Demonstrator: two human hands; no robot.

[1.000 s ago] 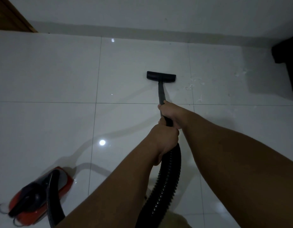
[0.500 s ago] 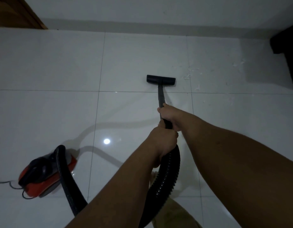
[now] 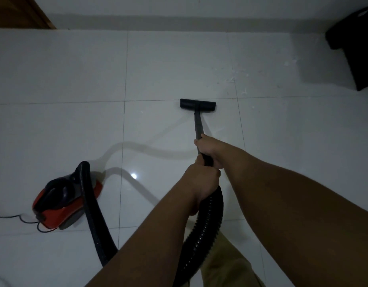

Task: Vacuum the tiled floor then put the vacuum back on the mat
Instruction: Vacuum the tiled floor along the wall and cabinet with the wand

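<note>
- The person is in the cleaning part of the job. The mat is not in view, so putting the vacuum away comes later.
- The right hand [image 3: 210, 149] is wrapped tight around the thin black wand [image 3: 198, 123], up near the front.
- The left hand [image 3: 203, 181] is closed around the same handle just behind it, where the bumpy black hose [image 3: 208, 222] starts.
- The flat black floor head [image 3: 197, 104] sits on the white tiled floor [image 3: 75, 69], right at a tile line.
- The red and black vacuum body [image 3: 63, 201] rests on the floor to the left, well apart from the head. Its thin cord [image 3: 23, 219] trails off to the left.
- Little white crumbs [image 3: 232, 79] lie ahead and to the right, near a black bag [image 3: 357, 50] in the corner.
- I think the next move is to push the head forward and right over those crumbs, keeping it flat on the tiles.
</note>
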